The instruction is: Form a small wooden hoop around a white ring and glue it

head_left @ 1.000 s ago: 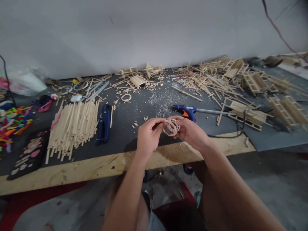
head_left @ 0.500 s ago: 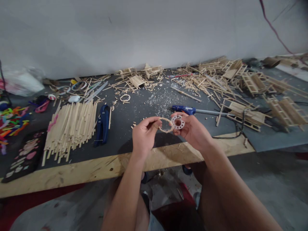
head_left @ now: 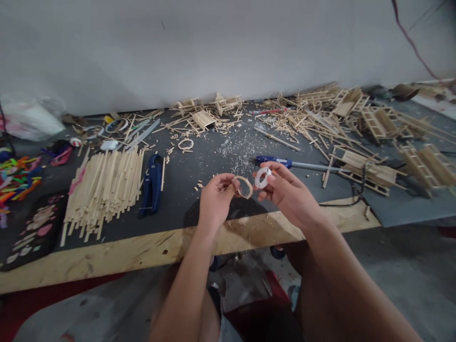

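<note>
A dark grey work mat on a long pale plywood bench (head_left: 149, 247) fills the middle of the frame. On its left lies one flat pile of pale cut wooden sticks (head_left: 105, 187), too many to count, with one dark blue hand cutter (head_left: 152, 185) just beside it. One blue glue gun (head_left: 274, 162) lies right of centre, and several stick-built ladder frames (head_left: 377, 123) crowd the upper right.

At centre, just above the bench's near edge, the left hand (head_left: 215, 202) pinches one small ring of thin pale wood (head_left: 244, 186) between thumb and fingertips. Just right of it, apart from the ring, the right hand (head_left: 290, 197) pinches one small white plastic disc with a round hole (head_left: 262, 177) by its rim. One more wooden ring (head_left: 186, 144) lies on the mat above centre.

The wooden ring looks very light and thin, likely brittle and easily crushed, so a gentle hold at its outer edge suits it. The white disc looks stiffer, light and smooth, perhaps slippery; its rim gives the surest hold.
</note>
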### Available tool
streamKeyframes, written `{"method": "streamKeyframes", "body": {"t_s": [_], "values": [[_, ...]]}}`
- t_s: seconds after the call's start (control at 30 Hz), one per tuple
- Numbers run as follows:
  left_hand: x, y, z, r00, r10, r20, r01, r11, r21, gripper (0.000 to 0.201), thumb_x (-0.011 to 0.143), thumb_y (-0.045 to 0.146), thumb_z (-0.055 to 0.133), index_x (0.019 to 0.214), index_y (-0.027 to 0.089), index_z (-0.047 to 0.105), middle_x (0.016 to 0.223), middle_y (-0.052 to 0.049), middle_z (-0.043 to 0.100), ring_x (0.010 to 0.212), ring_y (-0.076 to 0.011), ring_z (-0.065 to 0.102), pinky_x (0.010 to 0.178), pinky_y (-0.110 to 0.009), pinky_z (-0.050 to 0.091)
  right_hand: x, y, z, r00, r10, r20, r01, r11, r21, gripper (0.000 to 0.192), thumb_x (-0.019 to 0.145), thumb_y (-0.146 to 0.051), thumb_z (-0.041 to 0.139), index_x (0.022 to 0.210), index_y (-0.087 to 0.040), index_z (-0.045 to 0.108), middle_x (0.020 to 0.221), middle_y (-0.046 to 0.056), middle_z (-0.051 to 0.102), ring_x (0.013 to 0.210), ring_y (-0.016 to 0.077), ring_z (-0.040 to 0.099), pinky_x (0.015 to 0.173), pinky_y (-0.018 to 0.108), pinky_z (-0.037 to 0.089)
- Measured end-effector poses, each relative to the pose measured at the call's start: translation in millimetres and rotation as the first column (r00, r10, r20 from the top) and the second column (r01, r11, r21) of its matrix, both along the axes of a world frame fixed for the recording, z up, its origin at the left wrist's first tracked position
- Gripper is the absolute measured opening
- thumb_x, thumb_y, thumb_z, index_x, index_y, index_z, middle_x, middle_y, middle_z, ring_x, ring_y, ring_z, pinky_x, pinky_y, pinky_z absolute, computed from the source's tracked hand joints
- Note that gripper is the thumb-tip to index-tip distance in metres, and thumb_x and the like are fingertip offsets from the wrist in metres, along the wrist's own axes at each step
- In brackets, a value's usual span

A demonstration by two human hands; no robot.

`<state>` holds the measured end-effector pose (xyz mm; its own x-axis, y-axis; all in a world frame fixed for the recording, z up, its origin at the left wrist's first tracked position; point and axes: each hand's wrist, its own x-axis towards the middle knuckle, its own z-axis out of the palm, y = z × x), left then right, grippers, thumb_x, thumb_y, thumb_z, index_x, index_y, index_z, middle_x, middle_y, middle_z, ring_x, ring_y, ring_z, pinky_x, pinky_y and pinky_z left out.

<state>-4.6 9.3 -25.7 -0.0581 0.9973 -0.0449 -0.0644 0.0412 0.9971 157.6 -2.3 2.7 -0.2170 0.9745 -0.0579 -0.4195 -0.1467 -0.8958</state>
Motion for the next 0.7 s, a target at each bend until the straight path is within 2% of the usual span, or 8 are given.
{"method": "streamKeyframes", "body": {"t_s": [0.07, 0.13, 0.33, 0.47, 0.6, 0.7], "values": [[2, 0, -1.5, 0.999, -0.049, -0.002, 0.049, 0.998, -0.034, 0.018, 0.073, 0.03, 0.065, 0.08, 0.015, 0.058, 0.072, -0.002, 0.064, 0.062, -0.0116, 0.06, 0.065, -0.028, 0.052, -2, 0, -0.4, 1.0, -0.011, 0.003, 0.011, 1.0, 0.01, 0.02, 0.079, -0.028, 0.058, 0.098, -0.027, 0.054, 0.094, 0.001, 0.058, 0.078, 0.0126, 0.058, 0.063, 0.026, 0.047], [5, -1, -2.2, 0.997, -0.074, 0.017, 0.076, 0.995, -0.069, 0.017, 0.073, 0.028, 0.065, 0.08, 0.016, 0.056, 0.074, -0.002, 0.063, 0.063, -0.0114, 0.06, 0.066, -0.029, 0.052, -4, 1, -1.5, 1.0, -0.023, 0.013, 0.023, 1.0, 0.013, 0.02, 0.078, -0.029, 0.059, 0.098, -0.027, 0.054, 0.095, 0.001, 0.058, 0.079, 0.013, 0.059, 0.064, 0.026, 0.048], [15, -5, -0.6, 0.981, -0.035, 0.191, 0.071, 0.98, -0.186, 0.02, 0.072, 0.025, 0.065, 0.083, 0.017, 0.051, 0.087, -0.004, 0.063, 0.069, -0.0118, 0.062, 0.072, -0.033, 0.053, -10, 5, -6.5, 0.997, -0.079, 0.009, 0.079, 0.997, 0.004, 0.022, 0.077, -0.032, 0.06, 0.098, -0.028, 0.052, 0.097, 0.0, 0.058, 0.079, 0.0129, 0.06, 0.073, 0.031, 0.051], [14, -6, 2.3, 0.962, -0.003, 0.272, 0.062, 0.976, -0.209, 0.014, 0.073, 0.02, 0.061, 0.084, 0.016, 0.055, 0.084, -0.004, 0.064, 0.074, -0.0124, 0.062, 0.078, -0.032, 0.05, -14, 8, -8.7, 0.993, -0.12, 0.001, 0.12, 0.992, 0.027, 0.022, 0.077, -0.032, 0.06, 0.097, -0.028, 0.053, 0.095, 0.0, 0.058, 0.077, 0.0121, 0.06, 0.074, 0.031, 0.051], [7, -7, 2.5, 0.935, -0.07, 0.346, 0.152, 0.965, -0.216, 0.027, 0.073, 0.029, 0.064, 0.095, 0.015, 0.058, 0.086, -0.006, 0.067, 0.077, -0.014, 0.062, 0.08, -0.033, 0.047, -18, 10, -10.3, 0.994, -0.105, -0.01, 0.105, 0.994, 0.041, 0.022, 0.077, -0.03, 0.061, 0.097, -0.027, 0.053, 0.096, 0.0, 0.058, 0.077, 0.0112, 0.059, 0.073, 0.03, 0.051], [2, -6, 0.6, 0.933, -0.115, 0.34, 0.187, 0.964, -0.188, 0.035, 0.068, 0.026, 0.07, 0.099, 0.017, 0.059, 0.088, -0.004, 0.068, 0.076, -0.0127, 0.062, 0.082, -0.031, 0.046, -20, 11, -10.5, 0.994, -0.106, 0.009, 0.105, 0.993, 0.051, 0.023, 0.077, -0.029, 0.061, 0.098, -0.027, 0.053, 0.097, 0.0, 0.058, 0.081, 0.0119, 0.059, 0.072, 0.028, 0.051]]}}
